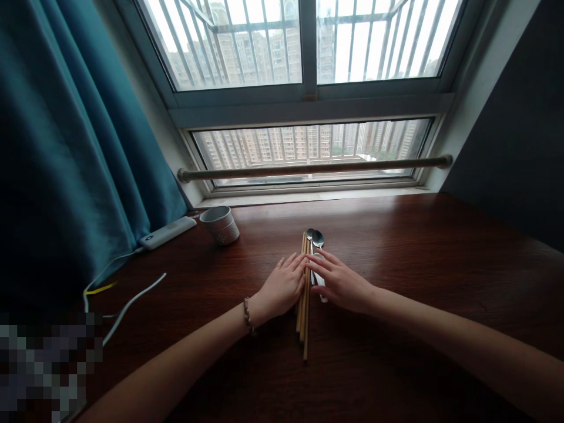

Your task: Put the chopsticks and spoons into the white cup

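Several wooden chopsticks [305,332] lie in a bundle on the table, pointing away from me. Right beside them are two metal spoons [318,238] with their bowls at the far end; a white piece [320,278] shows under my right fingers, its kind unclear. My left hand [286,283], with a bracelet at the wrist, rests along the left side of the chopsticks, fingers stretched out. From the other side my right hand [342,282] reaches over the spoon handles, fingers spread. Both hands' fingertips nearly meet above the bundle and partly cover it.
A grey perforated cup [220,226] stands at the back left of the brown table [396,235]. Near the blue curtain [106,147] lie a white power strip [167,232] and a loose white cable [134,299]. A barred window with a rail [317,169] bounds the far edge.
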Motion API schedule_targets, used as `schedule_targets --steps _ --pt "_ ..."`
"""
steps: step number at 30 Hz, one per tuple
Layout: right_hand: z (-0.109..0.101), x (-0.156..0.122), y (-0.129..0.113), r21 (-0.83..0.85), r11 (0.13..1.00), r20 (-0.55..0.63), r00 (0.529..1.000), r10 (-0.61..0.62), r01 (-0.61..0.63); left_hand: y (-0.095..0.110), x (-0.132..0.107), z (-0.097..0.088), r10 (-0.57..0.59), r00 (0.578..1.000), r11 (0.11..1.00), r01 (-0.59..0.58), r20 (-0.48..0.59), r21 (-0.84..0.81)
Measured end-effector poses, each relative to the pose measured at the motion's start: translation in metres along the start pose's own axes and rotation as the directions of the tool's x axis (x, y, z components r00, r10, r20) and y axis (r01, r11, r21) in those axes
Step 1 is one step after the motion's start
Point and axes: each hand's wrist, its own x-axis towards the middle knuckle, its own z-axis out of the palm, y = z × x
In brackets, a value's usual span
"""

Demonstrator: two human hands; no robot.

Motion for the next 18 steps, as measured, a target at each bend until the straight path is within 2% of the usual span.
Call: schedule_targets --steps 2,5,8,12,18 --pt "0.015 0.011 0.012 -0.019 0.994 0.048 0.993 0.105 -0.104 0.000 -0.002 -0.002 -0.033 0.999 0.999 0.033 -0.002 0.015" --pt "0.030 0.020 0.022 0.019 0.977 0.006 0.977 0.214 -0.214 0.001 -0.003 -0.004 -0.076 0.997 0.997 0.076 -0.001 0.027" --pt "0.030 0.020 0.029 0.054 0.979 -0.038 0.979 0.199 -0.197 0.001 -0.002 -0.005 -0.080 0.997 0.997 0.079 0.015 0.017" --pt "0.020 0.014 0.032 0.076 0.983 -0.033 0.985 0.170 -0.167 0.002 0.000 -0.001 -0.041 0.997 0.999 0.043 0.068 -0.018" --pt "0.017 0.013 0.024 0.123 0.984 -0.029 0.990 0.135 -0.131 0.002 -0.003 0.002 -0.019 0.992 0.999 0.025 0.125 -0.046"
